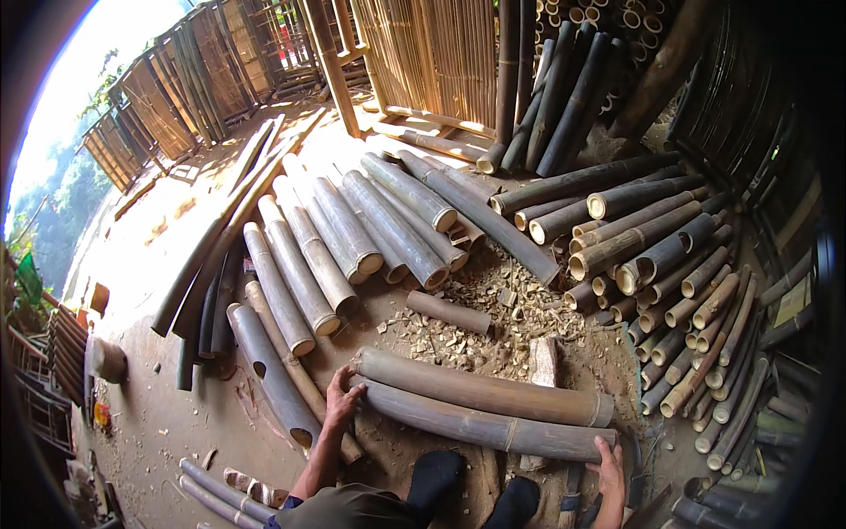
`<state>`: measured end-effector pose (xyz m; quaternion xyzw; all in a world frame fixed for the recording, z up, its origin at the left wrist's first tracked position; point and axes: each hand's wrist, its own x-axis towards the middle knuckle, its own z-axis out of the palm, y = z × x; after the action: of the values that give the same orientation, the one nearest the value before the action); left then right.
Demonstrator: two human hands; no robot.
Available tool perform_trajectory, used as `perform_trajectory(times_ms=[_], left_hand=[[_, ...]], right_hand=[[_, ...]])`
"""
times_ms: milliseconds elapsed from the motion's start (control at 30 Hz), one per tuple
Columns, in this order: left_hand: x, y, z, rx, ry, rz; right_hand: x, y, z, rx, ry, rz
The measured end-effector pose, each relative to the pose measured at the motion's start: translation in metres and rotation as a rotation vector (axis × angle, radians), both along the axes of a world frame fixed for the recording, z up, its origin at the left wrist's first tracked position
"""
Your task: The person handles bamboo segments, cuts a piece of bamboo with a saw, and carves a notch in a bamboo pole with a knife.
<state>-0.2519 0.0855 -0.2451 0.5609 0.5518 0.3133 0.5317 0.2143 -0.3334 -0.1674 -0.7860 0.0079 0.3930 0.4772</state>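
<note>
Two thick bamboo tubes lie side by side across the ground in front of me, a grey-brown nearer tube (467,421) and a browner farther tube (485,383). My left hand (341,398) grips the left end of the nearer one, its fingers curled at the rim. At the other end, my right hand (608,467) presses its fingers against the tube's right end, so the tube is held between both hands. Beneath the pair, a pale wood block (545,360) shows on the far side. A short bamboo piece (449,312) lies beyond them among wood chips (476,348).
Rows of cut bamboo (326,238) fan out ahead, and a large stack (670,264) fills the right. A notched tube (273,375) lies left of my left hand. Long poles lean by a slatted bamboo wall (432,62). A knife-like tool (571,502) lies near my feet.
</note>
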Motion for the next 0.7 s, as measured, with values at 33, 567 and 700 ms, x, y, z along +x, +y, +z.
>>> perform_trajectory(times_ms=[33,567,700], left_hand=[[0.004,-0.001,0.004,0.064,0.161,0.026],[0.167,0.039,0.018,0.537,0.733,-0.011],[0.157,0.035,0.015,0.644,0.671,0.069]], right_hand=[[-0.002,0.004,0.008,-0.074,-0.064,0.002],[0.051,0.287,0.121,0.198,-0.774,0.967],[0.078,0.457,0.076,0.055,-1.034,1.057]])
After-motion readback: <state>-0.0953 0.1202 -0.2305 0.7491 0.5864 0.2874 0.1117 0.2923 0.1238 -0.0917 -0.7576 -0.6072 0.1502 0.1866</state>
